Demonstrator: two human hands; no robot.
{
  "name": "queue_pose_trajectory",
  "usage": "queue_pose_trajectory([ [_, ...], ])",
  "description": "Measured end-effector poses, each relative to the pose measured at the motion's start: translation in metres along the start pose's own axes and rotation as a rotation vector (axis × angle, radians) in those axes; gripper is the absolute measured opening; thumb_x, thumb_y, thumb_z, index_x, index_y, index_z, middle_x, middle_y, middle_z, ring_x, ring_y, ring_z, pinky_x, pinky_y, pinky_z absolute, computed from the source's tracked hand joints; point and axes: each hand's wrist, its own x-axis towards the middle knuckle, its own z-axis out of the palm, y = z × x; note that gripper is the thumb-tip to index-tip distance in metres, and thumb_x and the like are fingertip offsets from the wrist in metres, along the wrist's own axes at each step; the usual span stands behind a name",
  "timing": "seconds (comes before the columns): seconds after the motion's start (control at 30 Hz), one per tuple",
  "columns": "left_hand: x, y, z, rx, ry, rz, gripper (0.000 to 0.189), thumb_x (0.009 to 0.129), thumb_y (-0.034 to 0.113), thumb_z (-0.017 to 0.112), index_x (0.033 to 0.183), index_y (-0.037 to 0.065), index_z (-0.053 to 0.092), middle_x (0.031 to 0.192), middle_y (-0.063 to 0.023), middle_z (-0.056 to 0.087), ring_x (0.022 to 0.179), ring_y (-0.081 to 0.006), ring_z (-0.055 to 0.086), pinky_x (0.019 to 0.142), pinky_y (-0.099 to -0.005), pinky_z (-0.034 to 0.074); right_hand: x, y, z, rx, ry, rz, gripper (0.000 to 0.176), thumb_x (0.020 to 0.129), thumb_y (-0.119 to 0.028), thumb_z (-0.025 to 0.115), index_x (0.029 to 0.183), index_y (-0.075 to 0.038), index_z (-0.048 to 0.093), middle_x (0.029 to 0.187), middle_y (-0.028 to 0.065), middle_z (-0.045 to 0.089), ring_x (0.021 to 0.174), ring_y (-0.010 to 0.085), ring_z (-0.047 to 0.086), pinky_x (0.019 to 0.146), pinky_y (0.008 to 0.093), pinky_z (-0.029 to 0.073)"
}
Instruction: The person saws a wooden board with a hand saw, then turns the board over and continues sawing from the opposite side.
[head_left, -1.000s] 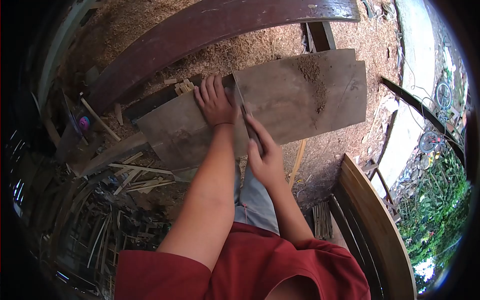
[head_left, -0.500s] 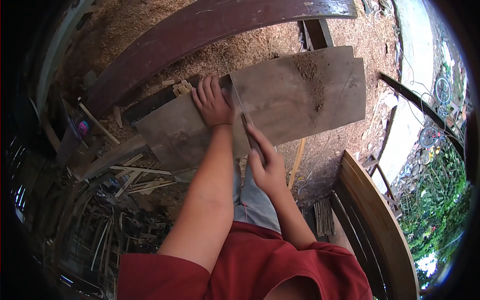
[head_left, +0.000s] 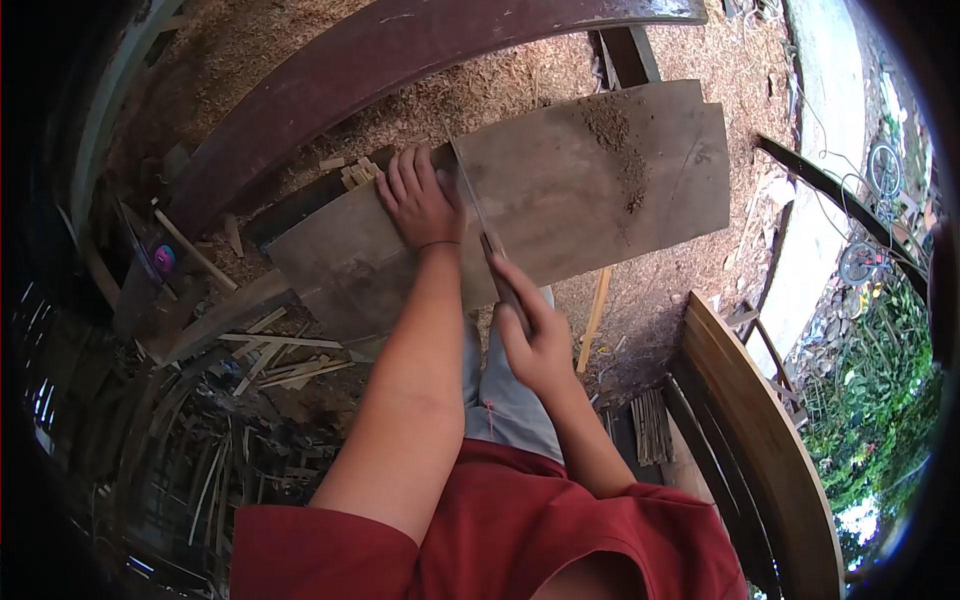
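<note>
A wide brown board (head_left: pixel 560 180) lies across in front of me, with a heap of brown sawdust (head_left: pixel 618 145) on its right part. My left hand (head_left: pixel 425 205) rests on the board with its fingers spread, just left of the saw blade. My right hand (head_left: pixel 535 335) is wrapped round the handle of a thin-bladed saw (head_left: pixel 467 183). The blade points away from me and crosses the board beside my left thumb. Part of the handle is hidden by my fingers.
A long dark red beam (head_left: pixel 400 50) curves behind the board. Small wood pieces (head_left: pixel 360 173) lie by its far edge. Thin wood strips (head_left: pixel 280 350) are at the left, a curved wooden piece (head_left: pixel 765 430) at the right. Shavings cover the ground.
The view has shifted slightly, so the board appears a little higher. Both hands keep their places, the right one still gripping the saw and the left one flat on the board.
</note>
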Motion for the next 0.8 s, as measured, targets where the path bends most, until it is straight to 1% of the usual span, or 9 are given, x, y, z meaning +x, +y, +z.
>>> queue_pose_trajectory([
  [0.13,0.001,0.000,0.000,0.005,-0.002,0.005,0.049,0.104,0.027,0.057,0.151,0.012,0.058,0.154,-0.0073,0.060,0.152,-0.0304,0.050,0.134,-0.0606,0.027,-0.028,-0.007,-0.015,0.030,-0.032,0.083,0.056,0.103,-0.006,0.060,0.159,-0.005,0.061,0.145,0.0265,0.074,0.135,0.0382,0.074,0.112,0.0390,0.056],
  [0.27,0.000,0.002,0.001,0.008,0.007,-0.005,0.049,0.104,0.026,0.057,0.151,0.012,0.058,0.153,-0.0074,0.060,0.152,-0.0303,0.050,0.134,-0.0603,0.027,0.059,0.015,0.019,0.008,0.010,-0.036,0.055,0.104,-0.007,0.061,0.159,-0.006,0.062,0.145,0.0267,0.074,0.134,0.0385,0.074,0.111,0.0389,0.056],
  [0.37,0.001,-0.001,0.003,0.020,-0.004,-0.002,0.049,0.104,0.026,0.056,0.151,0.012,0.058,0.153,-0.0073,0.061,0.151,-0.0304,0.051,0.134,-0.0599,0.028,0.083,0.018,0.032,0.151,-0.001,0.122,0.052,0.107,-0.010,0.061,0.159,-0.007,0.062,0.144,0.0262,0.074,0.133,0.0380,0.075,0.109,0.0390,0.057],
  [0.43,-0.001,-0.002,0.004,0.014,0.035,0.022,0.049,0.104,0.025,0.056,0.151,0.012,0.058,0.153,-0.0076,0.061,0.150,-0.0308,0.052,0.134,-0.0595,0.028,0.045,0.016,0.022,0.018,0.043,-0.034,0.048,0.111,-0.013,0.060,0.159,-0.007,0.063,0.144,0.0253,0.075,0.131,0.0379,0.076,0.106,0.0386,0.058],
  [0.6,0.005,0.003,-0.005,-0.009,0.002,0.013,0.049,0.104,0.025,0.056,0.152,0.012,0.058,0.153,-0.0083,0.061,0.150,-0.0312,0.052,0.134,-0.0600,0.028,-0.042,-0.009,-0.026,0.071,-0.096,0.393,0.044,0.115,-0.015,0.057,0.158,-0.008,0.065,0.142,0.0233,0.076,0.130,0.0354,0.077,0.105,0.0377,0.058],
  [0.63,0.004,0.002,-0.004,-0.011,-0.004,0.019,0.050,0.104,0.025,0.056,0.152,0.012,0.057,0.153,-0.0085,0.061,0.151,-0.0313,0.052,0.134,-0.0602,0.028,-0.032,-0.005,-0.020,0.072,-0.096,0.398,0.044,0.115,-0.015,0.057,0.158,-0.008,0.065,0.142,0.0233,0.076,0.130,0.0354,0.077,0.105,0.0377,0.058],
  [0.7,0.000,-0.001,0.000,-0.006,0.003,0.025,0.051,0.104,0.025,0.057,0.152,0.012,0.057,0.153,-0.0085,0.061,0.151,-0.0313,0.052,0.134,-0.0605,0.028,0.018,0.008,0.005,-0.007,0.041,-0.036,0.044,0.116,-0.016,0.056,0.158,-0.009,0.064,0.138,0.0241,0.077,0.122,0.0343,0.080,0.102,0.0373,0.058],
  [0.77,0.000,-0.001,0.003,0.004,0.026,0.023,0.051,0.103,0.025,0.057,0.153,0.012,0.057,0.153,-0.0085,0.061,0.151,-0.0312,0.052,0.134,-0.0607,0.028,0.074,0.017,0.023,0.101,-0.004,0.118,0.044,0.116,-0.017,0.056,0.158,-0.009,0.064,0.136,0.0267,0.077,0.118,0.0349,0.081,0.100,0.0376,0.058],
  [0.8,0.000,-0.001,0.003,0.009,0.016,0.013,0.052,0.103,0.025,0.058,0.153,0.012,0.057,0.154,-0.0086,0.061,0.151,-0.0311,0.052,0.134,-0.0608,0.028,0.079,0.018,0.025,0.105,-0.011,0.113,0.044,0.116,-0.017,0.056,0.158,-0.009,0.064,0.136,0.0267,0.077,0.118,0.0349,0.081,0.100,0.0376,0.058],
])
